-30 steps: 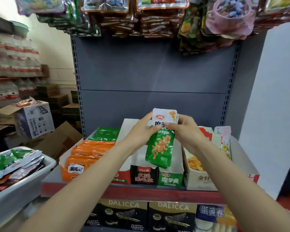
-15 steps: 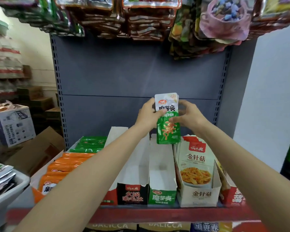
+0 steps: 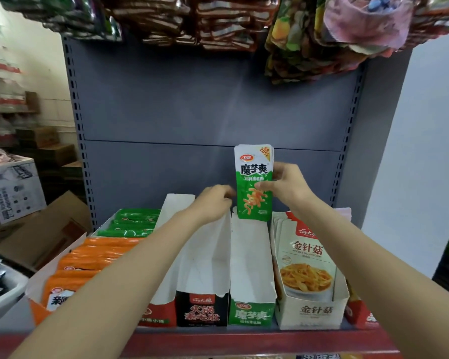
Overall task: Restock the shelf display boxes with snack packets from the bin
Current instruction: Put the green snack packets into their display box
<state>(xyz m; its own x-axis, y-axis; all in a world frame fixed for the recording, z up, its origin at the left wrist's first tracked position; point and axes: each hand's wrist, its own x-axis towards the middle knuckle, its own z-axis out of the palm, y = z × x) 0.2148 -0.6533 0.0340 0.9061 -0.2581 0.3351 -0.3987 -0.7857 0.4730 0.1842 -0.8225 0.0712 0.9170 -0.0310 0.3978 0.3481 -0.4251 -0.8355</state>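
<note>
The green 魔芋爽 packets (image 3: 254, 182), a thin, light, floppy, likely slick stack best pinched mid-body, are hanging upright over the back of the matching green 魔芋爽 box (image 3: 252, 270), the right hand (image 3: 287, 186) pinching them while the left hand (image 3: 214, 203), fingers curled, is touching the neighbouring 火锅 box's wall (image 3: 205, 257).

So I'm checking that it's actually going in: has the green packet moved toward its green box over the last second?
Yes. The green packet went from the front of the green box to its back end, upright, bottom edge at the rim.
</note>
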